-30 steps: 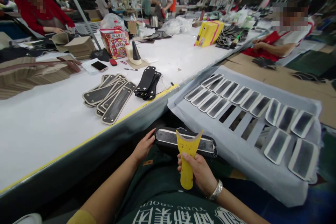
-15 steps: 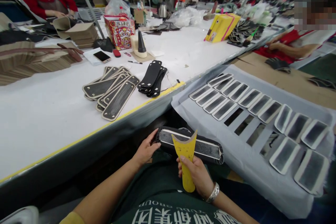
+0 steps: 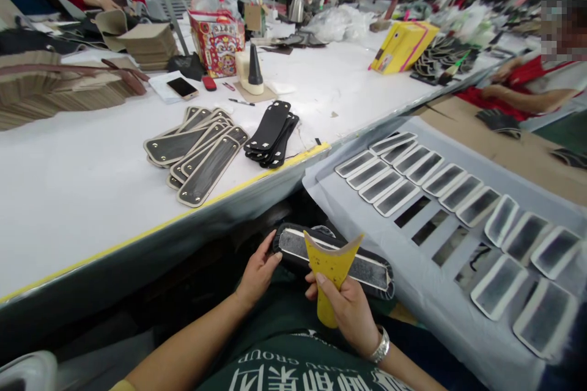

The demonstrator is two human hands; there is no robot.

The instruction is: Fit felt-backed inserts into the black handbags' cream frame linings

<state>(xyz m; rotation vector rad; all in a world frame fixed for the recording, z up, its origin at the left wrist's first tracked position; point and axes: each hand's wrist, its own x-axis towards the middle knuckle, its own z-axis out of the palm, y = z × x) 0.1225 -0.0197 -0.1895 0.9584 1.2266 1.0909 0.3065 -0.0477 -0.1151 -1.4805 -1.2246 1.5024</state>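
White table (image 3: 92, 214), cut off left. Grey sheet (image 3: 440, 299) with pale-edged panels (image 3: 499, 287), right side cropped and blurry. Long black piece (image 3: 371, 272) by green apron (image 3: 275, 330), middle hidden behind yellow tool (image 3: 332, 263). Right hand (image 3: 351, 311) grips tool, some fingers hidden. Left hand (image 3: 257, 275) holds piece's left end, underside unclear.

Free gap between left hand (image 3: 257, 274) and yellow tool (image 3: 331, 264), white table (image 3: 92, 208) an obstacle to the front left
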